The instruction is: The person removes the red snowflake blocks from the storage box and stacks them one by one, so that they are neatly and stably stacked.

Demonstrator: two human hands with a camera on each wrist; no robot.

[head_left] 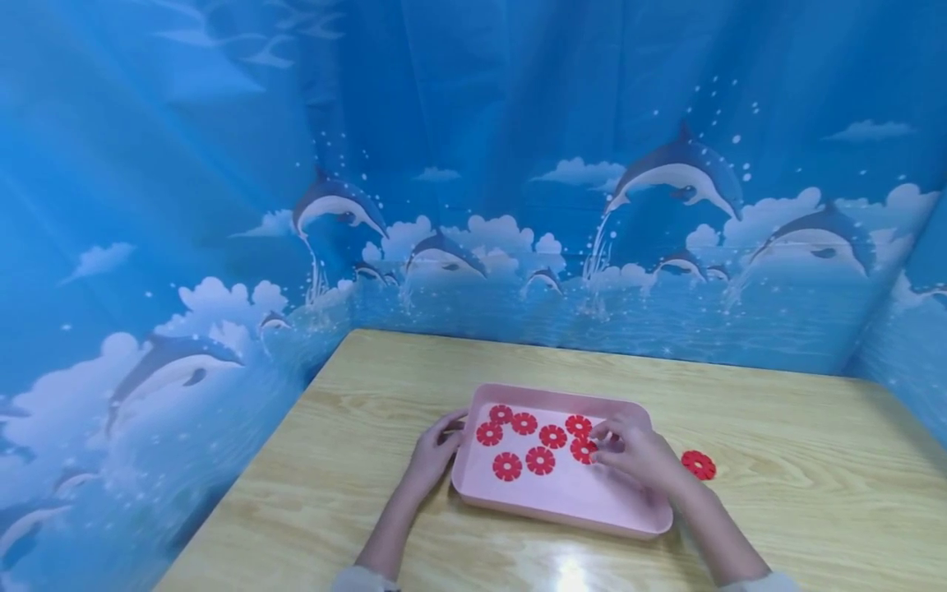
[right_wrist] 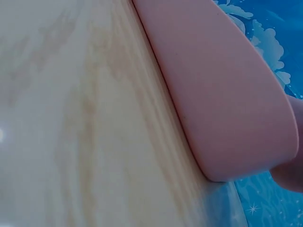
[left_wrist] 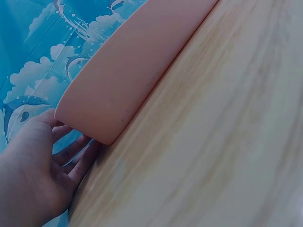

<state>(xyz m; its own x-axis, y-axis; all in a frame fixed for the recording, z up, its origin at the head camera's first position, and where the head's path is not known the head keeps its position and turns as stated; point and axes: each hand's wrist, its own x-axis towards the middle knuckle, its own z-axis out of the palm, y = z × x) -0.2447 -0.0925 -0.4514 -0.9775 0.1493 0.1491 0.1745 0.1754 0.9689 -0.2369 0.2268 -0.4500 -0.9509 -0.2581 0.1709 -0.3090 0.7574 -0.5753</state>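
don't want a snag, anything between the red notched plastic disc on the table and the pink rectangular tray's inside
Yes: the right wall of the pink plastic tray stands between, and the right hand reaches over it beside the red notched disc.

1 tray (head_left: 551,515), 1 disc (head_left: 699,465) on table (head_left: 318,464)

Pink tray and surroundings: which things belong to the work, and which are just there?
In the work, seemingly:
pink tray
red notched discs inside
matching disc outside, probably
left hand, right hand

Just there:
wood-grain table
dolphin-print backdrop

Pink tray (right_wrist: 222,94) on wd tbl (right_wrist: 99,118)
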